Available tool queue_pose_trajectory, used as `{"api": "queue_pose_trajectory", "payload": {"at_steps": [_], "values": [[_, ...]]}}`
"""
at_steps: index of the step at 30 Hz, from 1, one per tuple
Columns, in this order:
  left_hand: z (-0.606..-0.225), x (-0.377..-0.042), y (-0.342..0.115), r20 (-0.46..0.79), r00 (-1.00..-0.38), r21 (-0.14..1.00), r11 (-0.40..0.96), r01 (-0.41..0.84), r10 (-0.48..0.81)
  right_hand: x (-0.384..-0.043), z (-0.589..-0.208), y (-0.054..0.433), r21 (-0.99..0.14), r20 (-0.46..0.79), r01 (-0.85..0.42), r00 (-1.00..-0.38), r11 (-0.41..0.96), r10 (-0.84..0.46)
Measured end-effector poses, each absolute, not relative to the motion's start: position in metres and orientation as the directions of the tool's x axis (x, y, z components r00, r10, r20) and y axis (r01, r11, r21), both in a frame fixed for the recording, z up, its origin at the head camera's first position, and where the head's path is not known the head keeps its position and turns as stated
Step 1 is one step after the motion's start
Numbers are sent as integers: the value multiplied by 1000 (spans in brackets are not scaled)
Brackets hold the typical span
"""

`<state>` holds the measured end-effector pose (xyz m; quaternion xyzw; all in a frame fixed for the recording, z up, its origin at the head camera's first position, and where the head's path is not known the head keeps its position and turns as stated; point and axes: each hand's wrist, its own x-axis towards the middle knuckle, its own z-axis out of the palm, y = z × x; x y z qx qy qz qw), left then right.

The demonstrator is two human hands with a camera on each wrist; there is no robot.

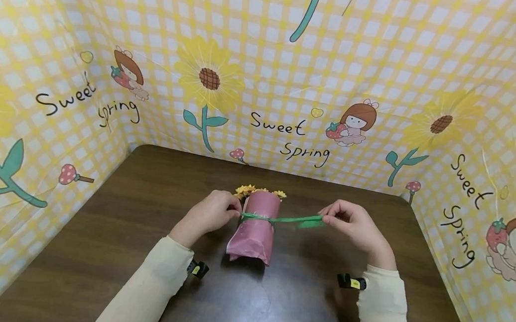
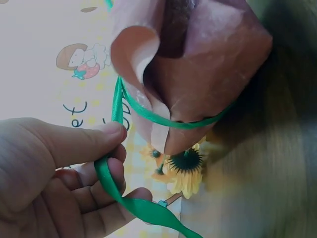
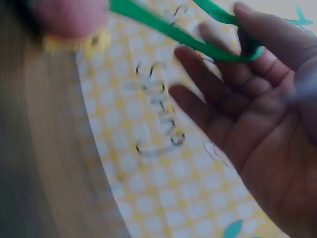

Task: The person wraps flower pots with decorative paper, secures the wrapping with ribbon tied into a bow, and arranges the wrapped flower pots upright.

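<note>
A bouquet of yellow flowers [image 1: 246, 191] in pink wrapping paper [image 1: 252, 241] lies near the middle of the table, blooms toward the back. Green ribbon [image 1: 310, 219] runs around its wrapping. On the left side, my left hand [image 1: 209, 211] pinches the ribbon [image 2: 153, 212] between thumb and index finger close beside the paper; a loose tail hangs past the fingers in the left wrist view. Out to the right, my right hand [image 1: 360, 225] pinches the other stretch, pulled nearly straight from the bouquet. In the right wrist view this ribbon [image 3: 171, 32] loops at the index finger.
The dark wooden table [image 1: 141, 292] ends at a checked yellow cloth [image 1: 268, 77] that rises behind and on both sides. Black camera mounts [image 1: 198, 268] sit at both wrists, over the light sleeves [image 1: 153, 278].
</note>
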<state>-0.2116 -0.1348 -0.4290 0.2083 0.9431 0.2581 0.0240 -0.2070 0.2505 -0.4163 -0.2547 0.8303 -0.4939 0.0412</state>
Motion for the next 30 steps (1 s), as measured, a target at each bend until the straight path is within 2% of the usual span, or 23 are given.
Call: {"api": "queue_pose_trajectory", "payload": {"at_steps": [2,4,8,11,15,17,20,24,30], "values": [[-428,-212,-135,50,-911,511,773,376,410,-208,-416,248,-882,217,-385,-843,272,-492],[-427,-211,-136,45,-911,518,770,373,411,-208,-416,247,-884,230,-390,-843,258,-486],[-424,-211,-139,42,-920,523,776,353,390,-208,-415,247,-814,199,-377,-896,442,-397],[-423,-212,-142,35,-922,525,778,345,385,-206,-415,251,-739,96,-315,-924,595,-370],[-425,-213,-142,19,-911,525,771,360,412,-205,-418,249,-644,-112,-259,-899,720,-424],[-426,-214,-141,15,-905,527,766,369,426,-206,-421,242,-593,-153,-283,-880,754,-450],[-428,-214,-138,16,-899,535,756,377,437,-205,-425,219,-533,-76,-371,-874,761,-479],[-429,-213,-136,32,-894,552,738,389,447,-200,-432,176,-524,68,-471,-854,709,-517],[-429,-213,-134,45,-896,602,703,378,442,-193,-443,137,-475,153,-531,-835,702,-529]]}}
